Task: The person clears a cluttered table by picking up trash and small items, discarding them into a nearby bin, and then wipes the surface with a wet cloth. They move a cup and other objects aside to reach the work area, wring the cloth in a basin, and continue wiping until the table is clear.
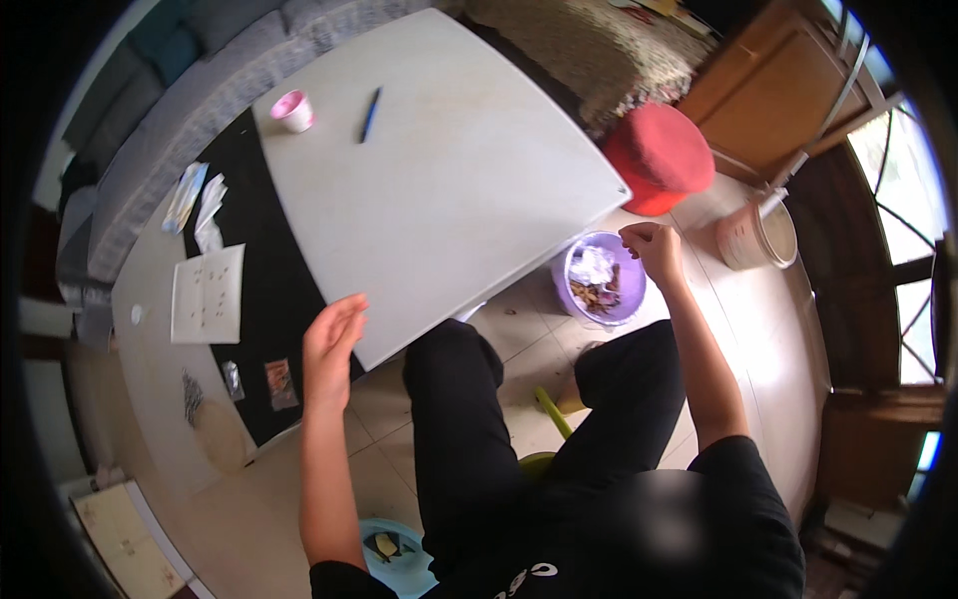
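My left hand (333, 339) is raised by the near edge of the pale table (439, 170), its fingers loosely extended and no object visible in it. Out to the right, my right hand (654, 250) hovers beside the rim of a purple bin (639, 290), fingers curled together. Whatever they may hold is hidden. Crumpled white scraps (593, 265) and brown waste (596, 298) lie inside the bin. On the table are a blue pen (370, 115) and a white cup with pink inside (292, 112).
At left, a black strip (274, 260) bears a white sheet with small dark bits (208, 295), wrappers (210, 215) and a small reddish packet (281, 384). A red stool (659, 160) and a pale bucket (755, 237) stand at right. A light-blue basin (399, 569) is below my left arm.
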`<state>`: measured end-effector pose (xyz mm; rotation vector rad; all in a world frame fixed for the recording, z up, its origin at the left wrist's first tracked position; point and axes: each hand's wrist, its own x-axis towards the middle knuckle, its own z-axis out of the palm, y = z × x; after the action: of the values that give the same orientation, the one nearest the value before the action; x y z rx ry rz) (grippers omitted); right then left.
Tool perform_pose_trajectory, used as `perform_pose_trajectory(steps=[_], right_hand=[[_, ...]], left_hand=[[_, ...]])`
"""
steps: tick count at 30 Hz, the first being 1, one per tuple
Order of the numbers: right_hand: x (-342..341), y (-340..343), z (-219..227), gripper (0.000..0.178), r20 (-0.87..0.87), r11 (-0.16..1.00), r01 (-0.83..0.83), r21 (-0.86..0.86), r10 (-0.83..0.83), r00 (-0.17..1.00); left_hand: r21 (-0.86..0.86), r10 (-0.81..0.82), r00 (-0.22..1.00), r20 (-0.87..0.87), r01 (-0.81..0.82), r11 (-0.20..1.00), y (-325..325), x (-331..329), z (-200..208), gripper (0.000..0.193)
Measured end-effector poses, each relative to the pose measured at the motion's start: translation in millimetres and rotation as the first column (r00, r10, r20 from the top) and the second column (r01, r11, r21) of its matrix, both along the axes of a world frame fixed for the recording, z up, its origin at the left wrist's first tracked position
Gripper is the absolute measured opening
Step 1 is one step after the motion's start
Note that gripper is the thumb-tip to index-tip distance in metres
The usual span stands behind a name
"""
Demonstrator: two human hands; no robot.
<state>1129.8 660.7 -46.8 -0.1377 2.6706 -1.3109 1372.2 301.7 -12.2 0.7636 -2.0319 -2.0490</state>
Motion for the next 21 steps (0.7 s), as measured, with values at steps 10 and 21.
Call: perform_pose_trajectory(steps=[10,21], right_hand=[[-60,85,-87,0.043,0.467,0.994,-0.063,0.093,0.013,0.884],[-69,2,-28,0.047,-0.46,0.975,0.169,0.143,-0.086,0.884]], left_hand=[[-0.222,0.169,0.978,0.124,-0.139,0.965,-26,18,-28,0.025],[-0.777,0.213,0.976,-0.044,-0.168,0.607,-33,37,-63,0.016]])
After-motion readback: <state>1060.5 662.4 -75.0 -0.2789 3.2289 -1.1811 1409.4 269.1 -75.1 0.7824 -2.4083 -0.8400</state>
